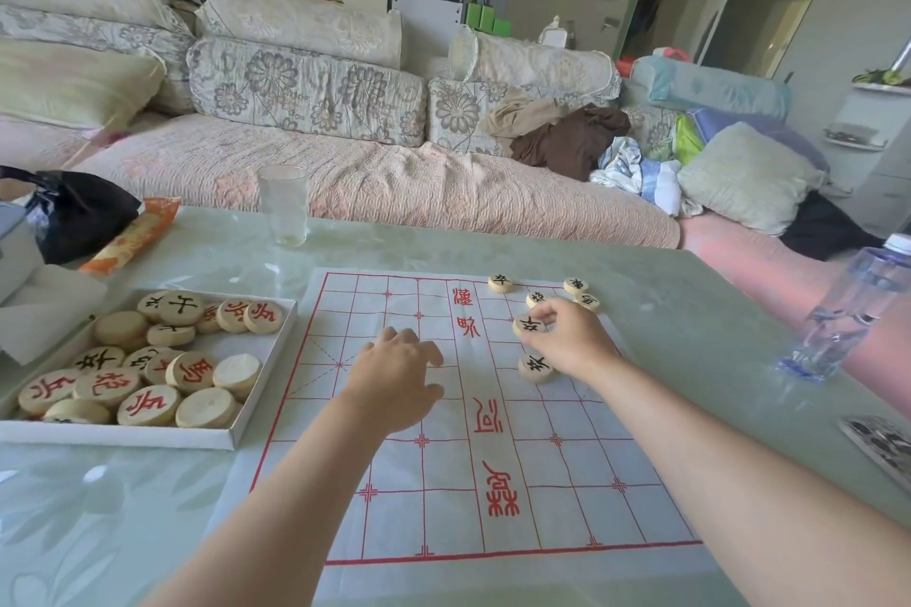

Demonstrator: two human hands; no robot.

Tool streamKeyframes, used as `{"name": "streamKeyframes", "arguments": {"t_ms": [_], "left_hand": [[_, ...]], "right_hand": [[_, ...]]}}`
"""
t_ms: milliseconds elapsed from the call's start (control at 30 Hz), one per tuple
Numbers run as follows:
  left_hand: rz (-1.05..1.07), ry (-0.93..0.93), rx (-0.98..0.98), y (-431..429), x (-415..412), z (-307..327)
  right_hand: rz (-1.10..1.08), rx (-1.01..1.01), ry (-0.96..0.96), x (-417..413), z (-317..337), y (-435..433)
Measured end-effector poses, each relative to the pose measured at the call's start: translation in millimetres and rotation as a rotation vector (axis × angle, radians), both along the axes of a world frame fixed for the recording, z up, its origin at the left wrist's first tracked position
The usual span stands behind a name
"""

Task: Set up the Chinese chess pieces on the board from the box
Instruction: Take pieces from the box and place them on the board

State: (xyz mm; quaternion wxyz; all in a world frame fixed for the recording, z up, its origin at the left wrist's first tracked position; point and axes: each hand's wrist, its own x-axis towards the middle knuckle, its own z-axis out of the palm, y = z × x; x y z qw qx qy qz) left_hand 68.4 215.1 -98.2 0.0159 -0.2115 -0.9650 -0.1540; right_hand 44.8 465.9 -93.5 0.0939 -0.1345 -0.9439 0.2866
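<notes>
Head view, hidden: The left hand (394,375) lay knuckles up on the board (443,483), left of the middle. Its fingers bent down out of sight, so I could not tell if it held anything.
Head view, hard to read: The black marks on the far pieces (576,285) were too small to read.
Right hand (572,340): It pinched a held piece (530,325) with thumb and fingertips, over the far right of the board.
Look of pieces: They were pale round wood with black marks. One near piece (536,367) touched the wrist.
Box (236,439): It was white and flat, just left of the board, piled with red and black marked pieces.
</notes>
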Motion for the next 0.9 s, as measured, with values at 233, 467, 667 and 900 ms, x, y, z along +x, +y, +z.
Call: {"name": "streamKeyframes", "arguments": {"t_ms": [233,467,667,900], "left_hand": [[-0.016,-0.069,-0.044,-5,-11,-6],[-0.022,-0.071,-0.036,-5,-15,-9],[-0.004,-0.084,0.061,-8,-17,-11],[0.178,0.059,0.278,-59,-22,16]], "right_hand": [[0.014,0.136,0.039,-32,-9,4],[0.027,0.171,0.021,-47,-18,-5],[0.068,0.204,0.020,-40,-1,-21],[0.391,0.112,0.065,-23,21,-103]]}}
